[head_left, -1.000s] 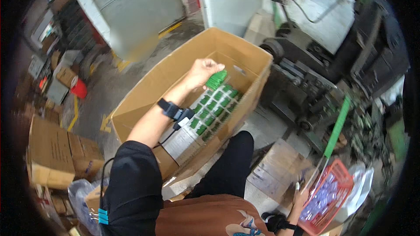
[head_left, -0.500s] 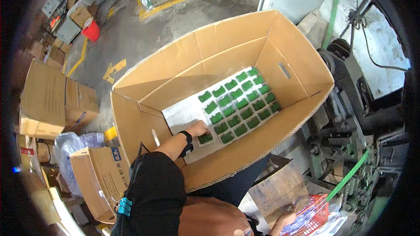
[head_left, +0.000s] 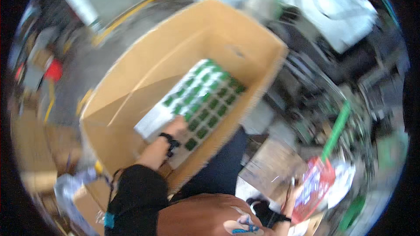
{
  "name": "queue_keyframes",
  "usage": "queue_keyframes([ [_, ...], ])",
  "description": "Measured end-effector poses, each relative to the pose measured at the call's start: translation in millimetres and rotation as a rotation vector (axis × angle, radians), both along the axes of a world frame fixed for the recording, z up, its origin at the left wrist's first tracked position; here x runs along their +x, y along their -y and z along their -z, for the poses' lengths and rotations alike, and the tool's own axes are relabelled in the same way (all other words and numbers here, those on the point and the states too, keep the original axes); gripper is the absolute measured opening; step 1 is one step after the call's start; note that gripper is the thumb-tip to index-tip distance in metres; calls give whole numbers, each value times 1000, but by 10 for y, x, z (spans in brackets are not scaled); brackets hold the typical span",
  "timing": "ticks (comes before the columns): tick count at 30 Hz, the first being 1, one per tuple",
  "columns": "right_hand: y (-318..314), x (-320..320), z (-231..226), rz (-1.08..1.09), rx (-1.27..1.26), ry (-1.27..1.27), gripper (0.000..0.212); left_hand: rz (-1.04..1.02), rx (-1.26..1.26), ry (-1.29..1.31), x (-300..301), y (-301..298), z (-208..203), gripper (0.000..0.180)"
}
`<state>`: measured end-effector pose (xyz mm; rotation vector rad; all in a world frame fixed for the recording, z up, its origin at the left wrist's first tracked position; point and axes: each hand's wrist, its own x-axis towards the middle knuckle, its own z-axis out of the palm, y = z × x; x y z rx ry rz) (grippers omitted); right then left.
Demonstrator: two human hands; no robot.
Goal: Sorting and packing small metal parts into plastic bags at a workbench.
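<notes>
My left hand reaches into a large open cardboard box, over the near end of rows of small clear packs with green contents. Motion smears its fingers, so whether it holds a pack cannot be made out. The packs lie on a pale sheet at the bottom of the box. Low on the right, my right hand is at the left side of a red plastic basket containing shiny clear plastic items. Its fingers are blurred too.
A flat brown cardboard piece lies between the box and the basket. Dark machinery with a green strap stands on the right. More cartons and a clear plastic bag are on the left. A red bucket stands farther back.
The view has swung, and the box appears farther left and more tilted. My left hand has drawn back from the pack it was at. My right hand has come up beside the basket.
</notes>
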<state>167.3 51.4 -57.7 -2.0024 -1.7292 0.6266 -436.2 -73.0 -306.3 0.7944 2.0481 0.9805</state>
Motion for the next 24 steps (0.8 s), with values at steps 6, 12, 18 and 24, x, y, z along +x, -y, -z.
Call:
queue_keyframes([
  [6,-114,406,-1028,254,428,-347,20,93,370,-77,-82,-1167,-3490,20],
  [12,28,-263,-2327,27,371,-866,9,937,605,491,2127,-1914,-5404,42],
  [18,-164,-692,-2178,-245,45,-1101,17,931,414,1006,3649,-1828,-4789,55],
  [24,-714,-176,-1737,-366,258,-321,35,406,266,1196,3653,-1644,-3855,62],
])
